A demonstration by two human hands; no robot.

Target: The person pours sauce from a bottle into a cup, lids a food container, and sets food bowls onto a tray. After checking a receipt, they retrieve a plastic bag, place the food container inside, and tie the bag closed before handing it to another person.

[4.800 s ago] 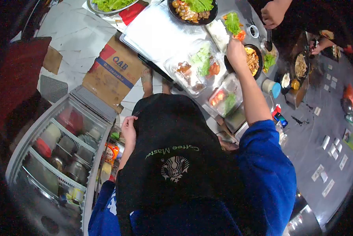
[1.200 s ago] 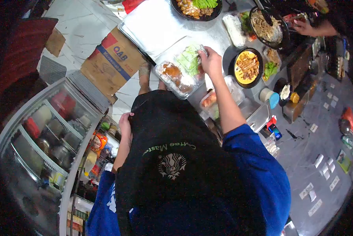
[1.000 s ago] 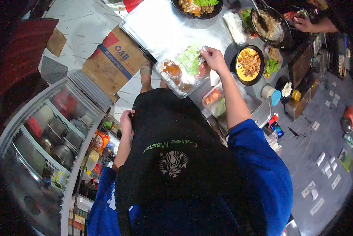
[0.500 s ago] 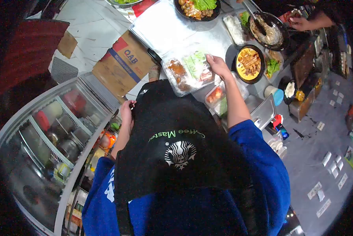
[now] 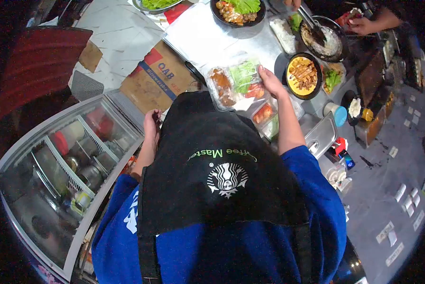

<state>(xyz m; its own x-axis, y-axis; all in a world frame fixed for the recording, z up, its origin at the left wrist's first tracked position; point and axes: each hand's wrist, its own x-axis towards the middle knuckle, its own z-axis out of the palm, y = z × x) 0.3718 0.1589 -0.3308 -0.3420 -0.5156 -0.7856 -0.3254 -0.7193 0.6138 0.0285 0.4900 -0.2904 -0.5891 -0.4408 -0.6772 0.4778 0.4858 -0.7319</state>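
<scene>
My right hand grips the near right edge of a clear plastic takeaway container. Brown saucy food fills its left compartment, and green lettuce with reddish pieces lies on the right. Just below it, a second clear container holds orange-red food and greens. My left hand hangs low beside my black apron, its fingers curled around something dark that I cannot make out.
A black bowl with yellow food stands right of my right hand. Beyond it, another person's hand is near a dark pan, with tongs over it. A glass display case and a cardboard box are at left.
The whole view has shifted slightly, and the container in my right hand appears a little farther right. Another person's hand with tongs now shows more fully over the pan.
</scene>
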